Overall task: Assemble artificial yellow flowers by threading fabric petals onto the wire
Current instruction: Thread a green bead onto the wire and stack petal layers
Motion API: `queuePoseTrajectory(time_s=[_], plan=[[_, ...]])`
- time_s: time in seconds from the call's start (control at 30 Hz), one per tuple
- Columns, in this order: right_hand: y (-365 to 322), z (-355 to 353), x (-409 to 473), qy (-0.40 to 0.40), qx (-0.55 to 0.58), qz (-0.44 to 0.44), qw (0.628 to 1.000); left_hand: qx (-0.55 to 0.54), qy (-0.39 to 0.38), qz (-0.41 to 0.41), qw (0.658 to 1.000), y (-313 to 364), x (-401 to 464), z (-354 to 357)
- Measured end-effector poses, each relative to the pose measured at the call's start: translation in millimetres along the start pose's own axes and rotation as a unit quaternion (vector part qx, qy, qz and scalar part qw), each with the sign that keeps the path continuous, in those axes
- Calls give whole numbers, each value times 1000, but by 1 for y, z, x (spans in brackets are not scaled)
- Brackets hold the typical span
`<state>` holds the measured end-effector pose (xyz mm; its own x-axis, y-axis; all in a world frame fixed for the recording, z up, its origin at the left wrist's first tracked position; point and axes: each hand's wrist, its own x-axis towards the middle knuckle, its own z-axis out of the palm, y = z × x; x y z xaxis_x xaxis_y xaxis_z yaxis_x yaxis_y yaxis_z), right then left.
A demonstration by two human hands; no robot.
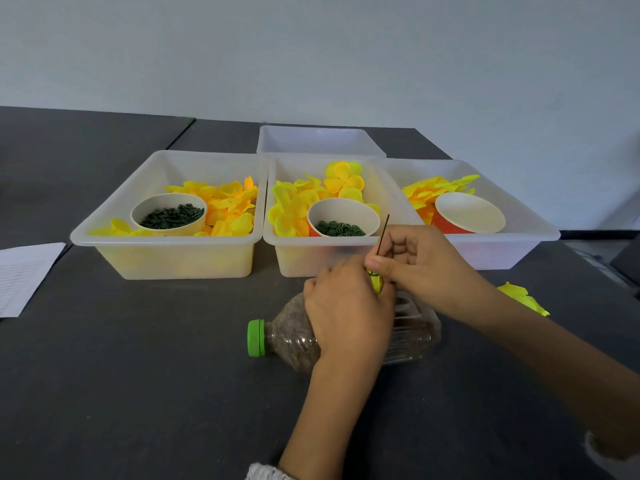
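A thin dark wire [383,233] stands nearly upright in front of the middle bin. My right hand [422,261] pinches it between thumb and fingers. Just below, my left hand [346,306] holds a small yellow petal piece with a green ring [375,282] on the wire; most of that piece is hidden by my fingers. Loose yellow fabric petals fill the left bin [225,206], the middle bin [294,209] and the right bin [429,188].
Three translucent bins [166,254] stand in a row, a fourth [322,140] behind. Cups hold dark green pieces [171,216] and green rings [339,229]; an orange cup [467,213] lies tilted. A green-capped bottle [287,337] lies under my hands. Yellow flower [523,296] at right, paper [20,275] at left.
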<state>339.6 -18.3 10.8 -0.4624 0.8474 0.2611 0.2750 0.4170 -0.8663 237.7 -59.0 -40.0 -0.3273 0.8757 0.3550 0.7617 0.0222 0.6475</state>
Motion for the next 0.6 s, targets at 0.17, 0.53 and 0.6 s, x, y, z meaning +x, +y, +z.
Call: queuePoseTrajectory(time_s=[0.17,0.53,0.6], plan=[[4,-1,-1,-4,-10,0,1000,37,-11,-8,999,0,1,0],[11,5,-6,27,11,-7,1000,50,9,-32,998,4,1,-1],[13,6,-8,30,9,-3,999,48,14,-35,998,5,0,-2]])
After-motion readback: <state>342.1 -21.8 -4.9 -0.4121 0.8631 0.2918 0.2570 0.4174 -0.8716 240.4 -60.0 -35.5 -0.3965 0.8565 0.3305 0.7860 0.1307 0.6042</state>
